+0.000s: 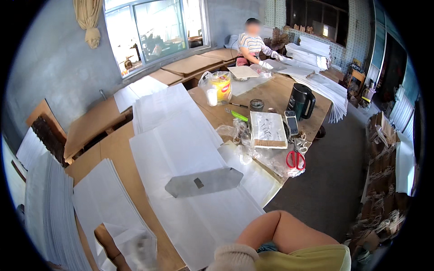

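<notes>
A long stack of white paper sheets [181, 149] lies along the wooden table [120, 149] in front of me. A flat grey metal plate [203, 182] with pointed ends rests across it. My right arm comes in at the bottom, bent at the elbow, and my right hand [233, 259] in a cream knit glove sits at the near end of the sheets; its fingers are cut off by the picture's edge. My left hand [141, 249] is a pale blur at the lower left, on the corner of another white sheet [101, 203]; its grip is unclear.
To the right lie red scissors [295, 159], a wrapped flat packet [267, 130], a phone [291, 123], a black kettle [300, 101], a green marker [239, 116] and a plastic bag [217, 86]. Another person [251, 43] works at the far end. Paper stacks [49, 217] stand left.
</notes>
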A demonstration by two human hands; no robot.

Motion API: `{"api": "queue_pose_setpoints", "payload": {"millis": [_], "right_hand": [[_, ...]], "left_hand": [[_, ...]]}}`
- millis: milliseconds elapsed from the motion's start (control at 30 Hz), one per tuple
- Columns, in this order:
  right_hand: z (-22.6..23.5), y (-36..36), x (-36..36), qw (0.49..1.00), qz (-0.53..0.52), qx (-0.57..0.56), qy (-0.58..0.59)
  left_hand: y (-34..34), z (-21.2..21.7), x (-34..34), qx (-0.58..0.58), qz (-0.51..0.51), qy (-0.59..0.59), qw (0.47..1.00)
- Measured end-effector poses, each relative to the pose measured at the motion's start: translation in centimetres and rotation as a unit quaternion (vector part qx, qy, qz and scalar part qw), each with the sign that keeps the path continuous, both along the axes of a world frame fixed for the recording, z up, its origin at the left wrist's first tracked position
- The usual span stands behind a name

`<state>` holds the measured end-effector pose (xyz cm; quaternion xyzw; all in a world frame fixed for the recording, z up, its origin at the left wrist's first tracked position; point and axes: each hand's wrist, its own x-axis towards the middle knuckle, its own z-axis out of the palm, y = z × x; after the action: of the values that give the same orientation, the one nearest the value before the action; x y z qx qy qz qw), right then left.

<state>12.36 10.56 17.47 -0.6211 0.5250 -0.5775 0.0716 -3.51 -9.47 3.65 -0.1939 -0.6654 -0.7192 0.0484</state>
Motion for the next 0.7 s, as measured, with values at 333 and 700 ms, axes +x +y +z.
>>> {"api": "queue_pose_setpoints", "payload": {"millis": [333, 700], "right_hand": [[3.5, 5.2, 5.4, 0.997, -0.068, 0.039, -0.011], [2.5, 8.6, 8.4, 0.986, -0.112, -0.109, -0.050]], "left_hand": [[15.4, -1.9, 13.6, -0.207, -0.339, -0.230, 0.888], [15.1, -4.7, 13.8, -0.197, -0.307, -0.230, 0.902]]}}
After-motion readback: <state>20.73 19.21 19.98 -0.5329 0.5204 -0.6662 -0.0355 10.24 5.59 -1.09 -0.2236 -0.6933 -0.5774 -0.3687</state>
